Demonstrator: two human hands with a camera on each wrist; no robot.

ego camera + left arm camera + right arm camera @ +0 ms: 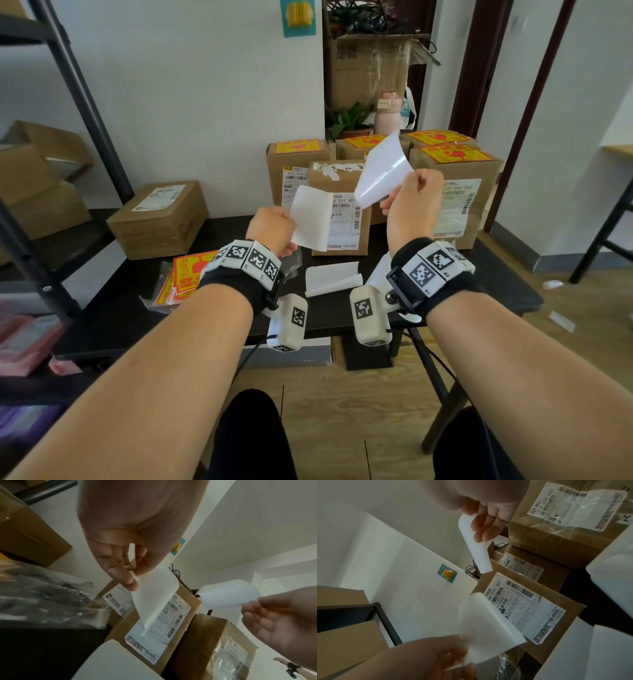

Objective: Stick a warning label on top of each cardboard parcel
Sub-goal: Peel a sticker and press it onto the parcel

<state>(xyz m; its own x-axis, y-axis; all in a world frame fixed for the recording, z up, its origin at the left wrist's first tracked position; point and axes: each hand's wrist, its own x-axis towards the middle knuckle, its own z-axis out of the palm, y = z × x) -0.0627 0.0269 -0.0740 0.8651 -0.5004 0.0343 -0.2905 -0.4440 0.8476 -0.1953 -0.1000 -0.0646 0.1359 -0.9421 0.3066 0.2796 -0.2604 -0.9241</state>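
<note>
In the head view, a matte white sheet (310,219) is pinched by the left hand (272,228) and a glossy curled white sheet (383,171) by the right hand (412,202), both held above the black desk (486,274), in front of the unlabelled brown cardboard parcel (339,212). Four parcels behind it are topped with yellow-and-red warning labels (298,146).

In the left wrist view, the matte sheet's corner is seen gripped between thumb and fingers (126,577).

In the right wrist view, the glossy sheet is seen clamped by the fingers (486,527), above that parcel.
</note>
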